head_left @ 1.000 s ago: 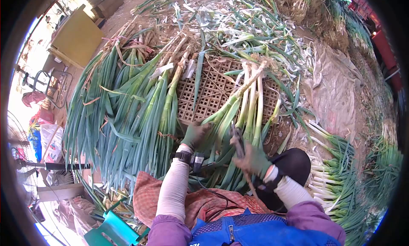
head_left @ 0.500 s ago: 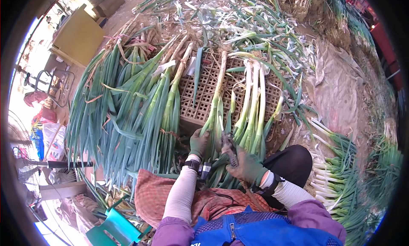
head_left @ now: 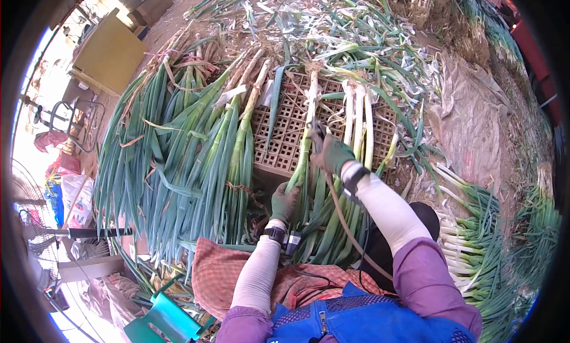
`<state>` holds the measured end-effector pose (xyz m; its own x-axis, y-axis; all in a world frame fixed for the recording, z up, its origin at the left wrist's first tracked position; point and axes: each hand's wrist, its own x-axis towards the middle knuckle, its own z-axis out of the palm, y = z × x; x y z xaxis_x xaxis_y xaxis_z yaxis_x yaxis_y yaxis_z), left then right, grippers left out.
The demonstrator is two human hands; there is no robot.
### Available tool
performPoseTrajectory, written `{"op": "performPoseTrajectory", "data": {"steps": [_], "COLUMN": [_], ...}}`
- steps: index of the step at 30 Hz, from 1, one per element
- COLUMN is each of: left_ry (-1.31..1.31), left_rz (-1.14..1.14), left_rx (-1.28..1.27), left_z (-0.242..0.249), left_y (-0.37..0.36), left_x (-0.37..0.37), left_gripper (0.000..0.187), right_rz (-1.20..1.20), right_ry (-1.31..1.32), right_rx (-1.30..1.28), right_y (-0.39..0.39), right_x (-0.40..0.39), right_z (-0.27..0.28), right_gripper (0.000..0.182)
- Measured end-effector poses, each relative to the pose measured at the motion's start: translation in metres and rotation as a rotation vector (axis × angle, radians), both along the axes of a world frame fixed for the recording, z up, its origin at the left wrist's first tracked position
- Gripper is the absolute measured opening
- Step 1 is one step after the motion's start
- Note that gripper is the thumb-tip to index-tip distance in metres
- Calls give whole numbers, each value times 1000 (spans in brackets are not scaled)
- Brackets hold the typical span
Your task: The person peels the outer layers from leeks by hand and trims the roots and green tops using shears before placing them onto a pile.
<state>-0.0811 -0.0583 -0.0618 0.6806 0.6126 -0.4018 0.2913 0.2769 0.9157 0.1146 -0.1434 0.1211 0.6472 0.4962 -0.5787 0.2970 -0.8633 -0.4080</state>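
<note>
My left hand [head_left: 285,201], in a dirty green glove, is closed round the green leaves of a large green onion [head_left: 312,99]. The stalk lies over a brown plastic crate [head_left: 272,156], roots pointing away from me. Gloved as well, my right hand [head_left: 333,155] grips an air blow gun [head_left: 317,134], its tip at the middle of that stalk. A hose [head_left: 342,217] runs back from the gun towards my lap. White-stemmed green onions [head_left: 358,117] lie just right of the stalk. Left of it, a thick row of unpeeled green onions [head_left: 178,147] spreads over the crate's side.
Leaf scraps [head_left: 332,28] litter the ground beyond the crate. At right, a pile of white-stemmed onions [head_left: 469,236] lies beside a dusty cloth sheet [head_left: 466,114]. A green plastic chair [head_left: 166,316] and a fan [head_left: 35,236] stand at left.
My right hand and the blow gun have moved forward along the stalk, drawing the hose out. The stalk's lower part now looks whiter. My left hand has shifted slightly right, still holding the leaves.
</note>
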Motion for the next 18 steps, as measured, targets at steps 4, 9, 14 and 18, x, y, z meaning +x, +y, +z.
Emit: {"op": "performPoseTrajectory", "data": {"steps": [4, 9, 14, 18], "left_ry": [-4, -41, -58, -104], "left_rz": [8, 32, 44, 61], "left_rx": [14, -147, -226, -266], "left_z": [17, 39, 50, 48], "left_y": [-1, 10, 7, 3], "left_x": [0, 10, 19, 20], "left_gripper": [33, 32, 30, 33], "right_rz": [-126, -52, 77, 55], "right_ry": [181, 108, 141, 29], "right_rx": [-123, 45, 126, 210], "right_y": [14, -37, -83, -91], "right_x": [30, -41, -104, -122], "right_z": [-10, 0, 4, -13], "right_gripper": [64, 69, 77, 70]}}
